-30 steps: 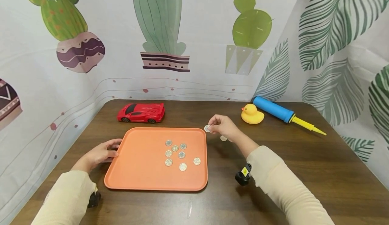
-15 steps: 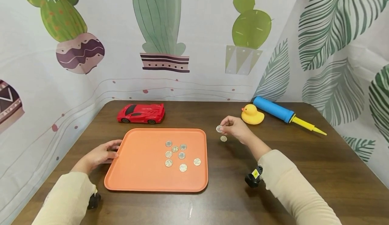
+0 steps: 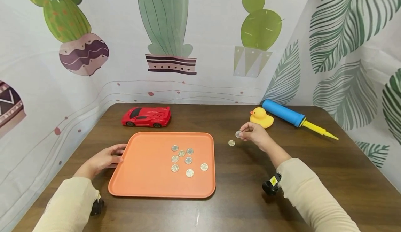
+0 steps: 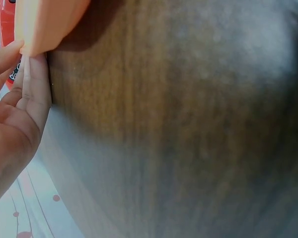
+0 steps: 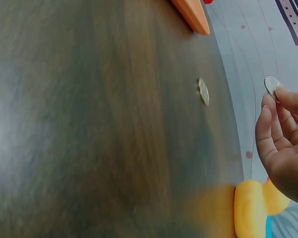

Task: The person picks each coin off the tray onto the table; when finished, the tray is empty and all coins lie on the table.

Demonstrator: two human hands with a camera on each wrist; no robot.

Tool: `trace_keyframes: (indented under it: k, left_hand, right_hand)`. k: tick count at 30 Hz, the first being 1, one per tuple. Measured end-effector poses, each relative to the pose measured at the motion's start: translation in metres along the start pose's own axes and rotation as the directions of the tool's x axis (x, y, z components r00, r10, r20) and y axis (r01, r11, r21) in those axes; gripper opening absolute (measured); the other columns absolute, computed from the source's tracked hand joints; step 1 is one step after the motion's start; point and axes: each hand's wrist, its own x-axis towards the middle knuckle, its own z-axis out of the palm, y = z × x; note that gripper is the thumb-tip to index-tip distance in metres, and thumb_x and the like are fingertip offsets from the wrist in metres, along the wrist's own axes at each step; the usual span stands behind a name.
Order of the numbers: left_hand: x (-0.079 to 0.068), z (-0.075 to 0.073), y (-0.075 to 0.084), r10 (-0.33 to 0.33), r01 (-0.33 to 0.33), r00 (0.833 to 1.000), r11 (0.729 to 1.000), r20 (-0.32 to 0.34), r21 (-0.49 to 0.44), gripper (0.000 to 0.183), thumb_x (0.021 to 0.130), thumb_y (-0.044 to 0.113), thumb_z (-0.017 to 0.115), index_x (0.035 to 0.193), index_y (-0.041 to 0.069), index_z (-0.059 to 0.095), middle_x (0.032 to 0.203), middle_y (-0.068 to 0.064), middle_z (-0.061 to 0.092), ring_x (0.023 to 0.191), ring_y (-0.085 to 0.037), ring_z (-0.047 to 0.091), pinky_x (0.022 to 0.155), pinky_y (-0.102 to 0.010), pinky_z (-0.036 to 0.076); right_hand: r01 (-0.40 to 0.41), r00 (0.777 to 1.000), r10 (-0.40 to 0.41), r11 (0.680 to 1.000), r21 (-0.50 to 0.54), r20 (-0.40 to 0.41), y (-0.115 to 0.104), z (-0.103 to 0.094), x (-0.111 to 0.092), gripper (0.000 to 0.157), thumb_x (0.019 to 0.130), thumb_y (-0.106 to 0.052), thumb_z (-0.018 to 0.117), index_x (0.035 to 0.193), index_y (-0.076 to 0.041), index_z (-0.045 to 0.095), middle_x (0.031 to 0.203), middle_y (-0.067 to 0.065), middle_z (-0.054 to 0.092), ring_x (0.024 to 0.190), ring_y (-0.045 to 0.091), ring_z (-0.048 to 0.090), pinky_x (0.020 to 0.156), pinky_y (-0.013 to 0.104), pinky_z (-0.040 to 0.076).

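My right hand point(image 3: 255, 134) pinches a silver coin point(image 3: 238, 134) between thumb and fingertips, over the table to the right of the tray. A second coin point(image 3: 231, 143) lies flat on the wood just left of that hand; it also shows in the right wrist view. On the right half of the orange tray point(image 3: 141, 176) several coins lie spread out. My left hand point(image 3: 101, 160) grips the tray's left rim. In the left wrist view, its thumb point(image 4: 7, 57) is at the rim with the other fingers beneath.
Behind the tray stands a red toy car point(image 3: 146, 116). A yellow rubber duck point(image 3: 261, 117) sits just beyond my right hand, beside a blue hand pump point(image 3: 282, 112) with a yellow nozzle. A printed cloth point(image 3: 213, 26) hangs behind the brown table point(image 3: 244, 204).
My right hand has moved right with the coin in its fingers, from the tray's right corner past the loose coin. The left hand and tray have stayed in place.
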Motion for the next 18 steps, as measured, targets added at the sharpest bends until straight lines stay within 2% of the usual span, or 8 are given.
trace_keyframes:
  k: [7,14,18]
  left_hand:
    - [-0.001,0.001,0.002,0.003,-0.003,1.0,1.0,0.0,0.004,0.063,0.081,0.001,0.052,0.132,-0.008,0.015,0.119,-0.029,0.031,0.091,-0.021,0.051,0.078,-0.042,0.043]
    - [-0.001,0.0,0.001,0.007,-0.007,1.0,1.0,-0.008,0.004,0.064,0.08,0.001,0.053,0.132,-0.009,0.016,0.119,-0.029,0.031,0.09,-0.019,0.05,0.078,-0.041,0.044]
    - [-0.002,0.001,0.002,0.01,-0.01,1.0,1.0,-0.008,0.001,0.064,0.08,0.0,0.053,0.131,-0.009,0.015,0.119,-0.029,0.031,0.09,-0.019,0.05,0.078,-0.041,0.044]
  right_hand:
    - [-0.004,1.0,0.004,0.999,-0.043,-0.021,0.009,-0.008,-0.004,0.015,0.08,0.004,0.055,0.089,0.013,0.047,0.074,0.006,0.055,0.064,0.013,0.053,0.061,0.027,0.047]
    - [-0.053,0.998,0.046,0.986,-0.159,-0.046,0.02,-0.014,-0.004,0.018,0.081,0.001,0.056,0.092,0.011,0.047,0.076,0.01,0.053,0.065,0.016,0.053,0.062,0.027,0.047]
    - [-0.064,0.998,0.06,0.978,-0.199,-0.028,0.029,-0.016,-0.003,0.016,0.079,0.003,0.054,0.092,0.011,0.048,0.075,0.01,0.052,0.064,0.016,0.053,0.061,0.028,0.047]
